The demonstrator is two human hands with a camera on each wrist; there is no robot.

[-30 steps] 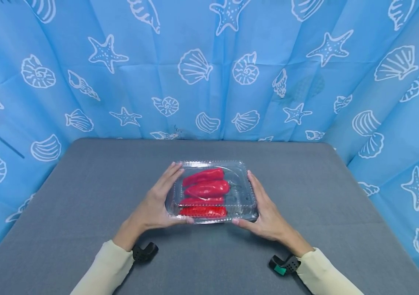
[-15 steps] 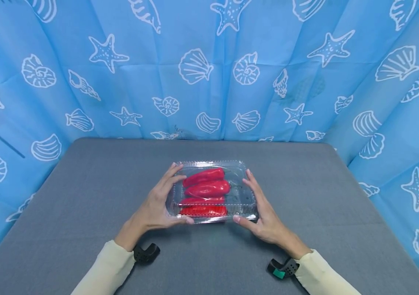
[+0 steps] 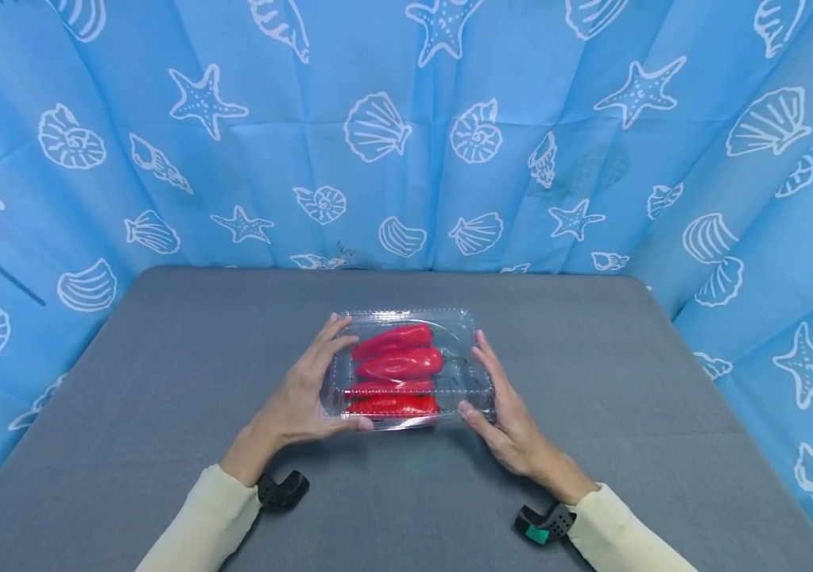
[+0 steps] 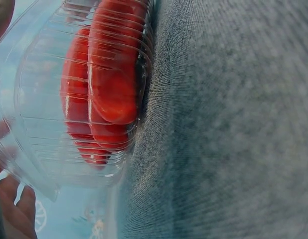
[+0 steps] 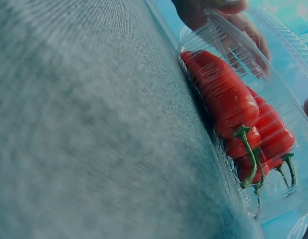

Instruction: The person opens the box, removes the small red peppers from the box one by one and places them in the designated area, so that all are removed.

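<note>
- While the left hand curves around the left end of a clear plastic container, its fingers lie at the far corner and its thumb presses the near edge.
- The right hand holds the opposite end, fingertips on the right side and thumb at the near corner; both hands are spread about as wide as the container's ends.
- Between them, the container sits near the middle of the gray surface, and its base appears to rest there.
- Inside lie several red peppers, side by side, tips toward the left hand; their green stems show in the right wrist view.
- Whether the lid is fastened all round cannot be told.
- Pale sleeves cover the forearms, and each wrist wears a black device, the right one with a green patch.
- Beyond the surface hangs a blue curtain printed with white shells and starfish.
</note>
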